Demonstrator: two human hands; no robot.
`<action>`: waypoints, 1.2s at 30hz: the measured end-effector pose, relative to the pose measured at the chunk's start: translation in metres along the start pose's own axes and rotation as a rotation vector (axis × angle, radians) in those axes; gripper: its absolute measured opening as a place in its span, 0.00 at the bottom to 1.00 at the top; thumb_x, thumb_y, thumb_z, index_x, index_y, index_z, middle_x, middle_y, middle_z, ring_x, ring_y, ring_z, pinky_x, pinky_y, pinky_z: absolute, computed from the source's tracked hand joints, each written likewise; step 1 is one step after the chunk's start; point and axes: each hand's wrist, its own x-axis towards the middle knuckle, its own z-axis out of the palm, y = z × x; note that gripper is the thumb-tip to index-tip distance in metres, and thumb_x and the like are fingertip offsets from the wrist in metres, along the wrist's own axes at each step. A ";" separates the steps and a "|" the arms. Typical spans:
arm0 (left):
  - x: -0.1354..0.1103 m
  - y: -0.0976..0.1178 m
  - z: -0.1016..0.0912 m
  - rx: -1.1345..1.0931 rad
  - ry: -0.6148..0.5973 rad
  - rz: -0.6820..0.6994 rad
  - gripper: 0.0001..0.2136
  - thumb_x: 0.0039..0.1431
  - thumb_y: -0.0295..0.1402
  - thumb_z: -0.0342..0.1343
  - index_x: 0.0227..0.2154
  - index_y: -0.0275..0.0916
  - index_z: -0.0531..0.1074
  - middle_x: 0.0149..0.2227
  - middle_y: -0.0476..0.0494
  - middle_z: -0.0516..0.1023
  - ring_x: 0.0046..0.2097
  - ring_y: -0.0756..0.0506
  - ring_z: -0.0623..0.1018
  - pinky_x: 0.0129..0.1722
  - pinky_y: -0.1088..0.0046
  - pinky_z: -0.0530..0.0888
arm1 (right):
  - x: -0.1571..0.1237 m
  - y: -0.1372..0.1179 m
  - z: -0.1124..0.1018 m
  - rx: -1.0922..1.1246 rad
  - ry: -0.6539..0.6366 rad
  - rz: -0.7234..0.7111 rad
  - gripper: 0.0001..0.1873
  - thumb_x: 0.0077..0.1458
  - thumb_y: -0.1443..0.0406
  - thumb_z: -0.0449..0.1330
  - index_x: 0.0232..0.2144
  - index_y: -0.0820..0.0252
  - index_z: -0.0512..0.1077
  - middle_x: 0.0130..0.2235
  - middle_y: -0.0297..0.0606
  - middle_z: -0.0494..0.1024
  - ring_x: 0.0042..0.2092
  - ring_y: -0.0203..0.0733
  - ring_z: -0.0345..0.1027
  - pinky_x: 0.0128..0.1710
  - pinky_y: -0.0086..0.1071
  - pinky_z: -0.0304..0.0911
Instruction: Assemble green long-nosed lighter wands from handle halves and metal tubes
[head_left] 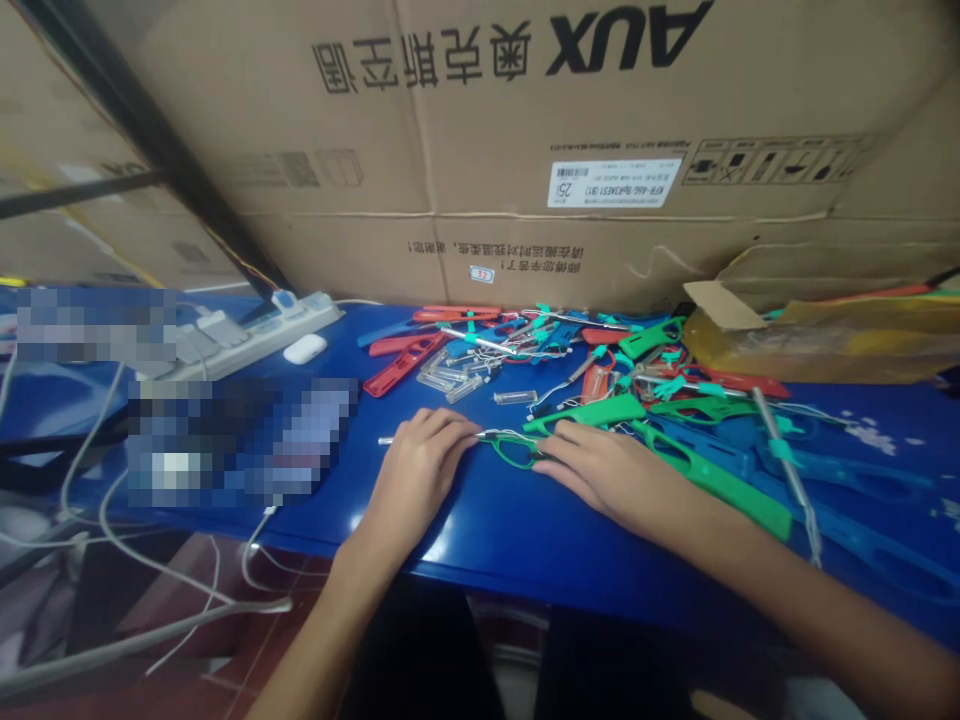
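Above the blue table point(480, 520), my left hand point(421, 455) is closed on a thin metal lighter tube point(385, 440), whose end pokes out at the left. White wires point(499, 434) run from that hand towards the right. My right hand point(589, 462) is closed on a green plastic lighter handle point(513, 455); its looped part shows between my hands, and the rest lies hidden under the fingers. Just beyond my right hand lie another green handle piece point(611, 411) and a longer green shell point(720, 485). Red handle shells point(405, 365) and clear tanks point(450, 380) lie farther back.
A large cardboard box point(450, 150) stands behind the table. A power strip point(262, 328) with plugs and a white earphone case point(305, 348) are at the left, with cables hanging down. Blue shells point(847, 470) and a yellow-taped carton point(825, 340) are at the right.
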 end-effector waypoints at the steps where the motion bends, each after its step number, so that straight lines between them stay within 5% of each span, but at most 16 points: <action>1: 0.000 0.000 0.000 0.005 0.000 0.001 0.08 0.71 0.32 0.53 0.43 0.40 0.78 0.44 0.43 0.81 0.45 0.42 0.75 0.44 0.61 0.71 | 0.000 0.001 -0.001 0.020 -0.001 0.003 0.14 0.69 0.60 0.54 0.45 0.59 0.77 0.39 0.38 0.78 0.37 0.43 0.76 0.35 0.35 0.70; 17: 0.000 0.003 0.002 -0.035 -0.020 -0.011 0.06 0.71 0.31 0.53 0.42 0.41 0.75 0.44 0.44 0.80 0.45 0.42 0.75 0.44 0.62 0.69 | 0.009 -0.012 0.002 0.008 0.145 -0.019 0.18 0.69 0.58 0.53 0.53 0.60 0.74 0.41 0.43 0.74 0.41 0.44 0.68 0.40 0.37 0.68; 36: 0.000 0.007 0.003 -0.164 0.015 -0.006 0.05 0.71 0.32 0.53 0.44 0.41 0.74 0.41 0.45 0.80 0.43 0.43 0.76 0.45 0.60 0.73 | 0.009 -0.011 0.012 0.334 0.032 0.019 0.20 0.69 0.56 0.53 0.59 0.53 0.71 0.45 0.41 0.71 0.47 0.44 0.64 0.49 0.41 0.66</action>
